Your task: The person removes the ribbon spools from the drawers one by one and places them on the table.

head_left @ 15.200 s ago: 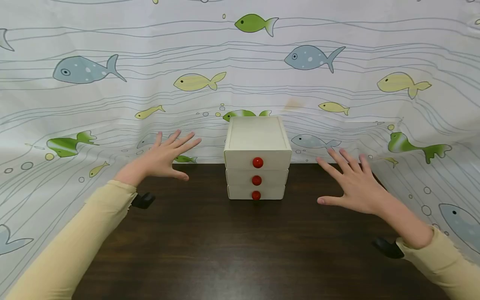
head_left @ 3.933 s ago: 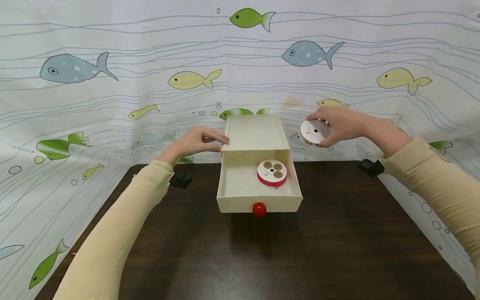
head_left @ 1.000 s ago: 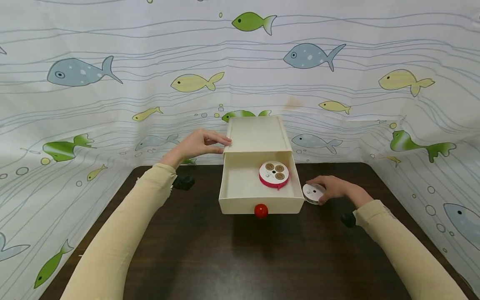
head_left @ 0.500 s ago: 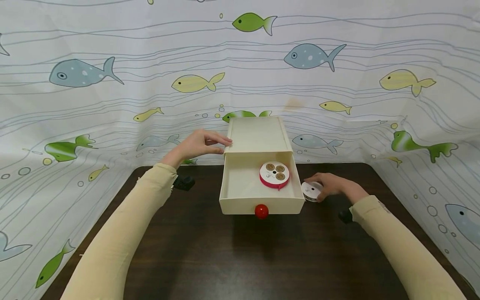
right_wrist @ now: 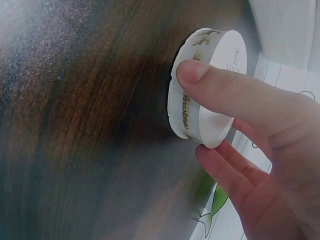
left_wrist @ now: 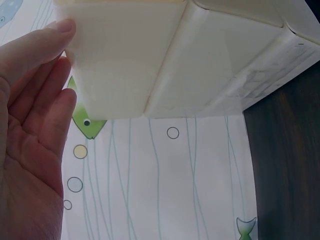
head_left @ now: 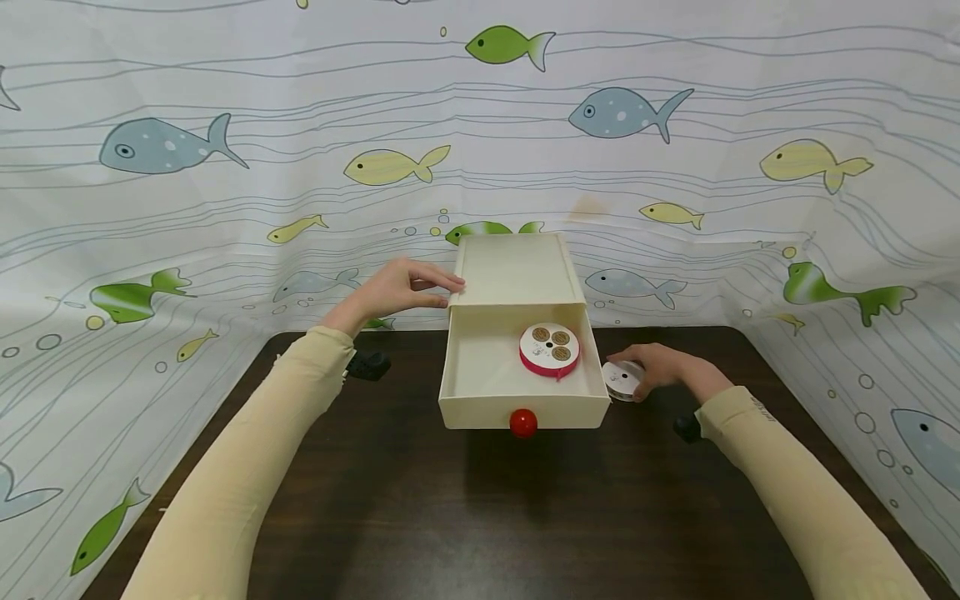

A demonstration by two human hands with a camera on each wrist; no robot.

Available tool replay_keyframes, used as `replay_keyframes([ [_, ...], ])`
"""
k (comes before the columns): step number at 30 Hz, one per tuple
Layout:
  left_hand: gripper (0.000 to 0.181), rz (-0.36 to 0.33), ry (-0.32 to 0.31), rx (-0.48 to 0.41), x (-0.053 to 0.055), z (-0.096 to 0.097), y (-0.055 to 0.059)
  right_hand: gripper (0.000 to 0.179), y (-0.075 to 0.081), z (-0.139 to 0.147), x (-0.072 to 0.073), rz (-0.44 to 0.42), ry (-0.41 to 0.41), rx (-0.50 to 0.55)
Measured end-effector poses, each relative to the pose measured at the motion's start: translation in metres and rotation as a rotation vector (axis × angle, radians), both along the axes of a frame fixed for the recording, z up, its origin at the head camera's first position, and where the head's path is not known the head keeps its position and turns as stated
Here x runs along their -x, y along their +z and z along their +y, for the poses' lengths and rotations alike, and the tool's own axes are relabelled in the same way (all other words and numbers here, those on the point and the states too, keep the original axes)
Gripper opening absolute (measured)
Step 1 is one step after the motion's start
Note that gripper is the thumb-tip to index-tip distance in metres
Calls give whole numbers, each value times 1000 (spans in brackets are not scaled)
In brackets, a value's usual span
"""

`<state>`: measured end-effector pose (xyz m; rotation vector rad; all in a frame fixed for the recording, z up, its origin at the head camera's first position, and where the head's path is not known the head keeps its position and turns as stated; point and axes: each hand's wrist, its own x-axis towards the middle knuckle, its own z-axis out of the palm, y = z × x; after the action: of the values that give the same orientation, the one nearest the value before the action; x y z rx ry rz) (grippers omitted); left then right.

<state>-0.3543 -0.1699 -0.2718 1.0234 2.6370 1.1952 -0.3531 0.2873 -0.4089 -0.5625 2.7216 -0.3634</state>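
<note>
A cream drawer cabinet (head_left: 517, 267) stands at the back of the table, its top drawer (head_left: 480, 358) pulled out by a red knob (head_left: 522, 423). Inside the drawer, toward the right, lies a ribbon spool with a red edge (head_left: 549, 346) and three brown discs on its white face. My left hand (head_left: 393, 292) rests lightly on the cabinet's upper left edge; the left wrist view shows thumb and fingertips against the cabinet side (left_wrist: 120, 60). Just right of the drawer, my right hand (head_left: 663, 371) grips a white ribbon spool (right_wrist: 207, 90) with gold "Christmas" lettering, lying flat on the dark table.
The dark wooden table (head_left: 480, 517) spreads out in front of the cabinet. A white curtain with printed fish (head_left: 517, 192) rises behind it and along both sides. The open drawer juts out over the tabletop.
Since the oldest frame, the top drawer has been opened. The white spool, earlier held up beside the cabinet, has come down to the table and shifted slightly left toward the drawer. The left hand stays put.
</note>
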Motion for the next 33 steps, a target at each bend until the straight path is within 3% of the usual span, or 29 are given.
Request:
replay_keyframes([
  [6,29,3,-3,1,0,0,0,91,6,1,-2,-21,-26,21],
  [11,29,8,-13,-2,0,0,1,91,25,3,-2,29,7,36],
  [23,30,26,-22,27,0,1,1,85,98,3,-1,210,109,4],
  [33,29,33,-25,20,0,-1,1,78,163,-21,-9,295,134,-27],
])
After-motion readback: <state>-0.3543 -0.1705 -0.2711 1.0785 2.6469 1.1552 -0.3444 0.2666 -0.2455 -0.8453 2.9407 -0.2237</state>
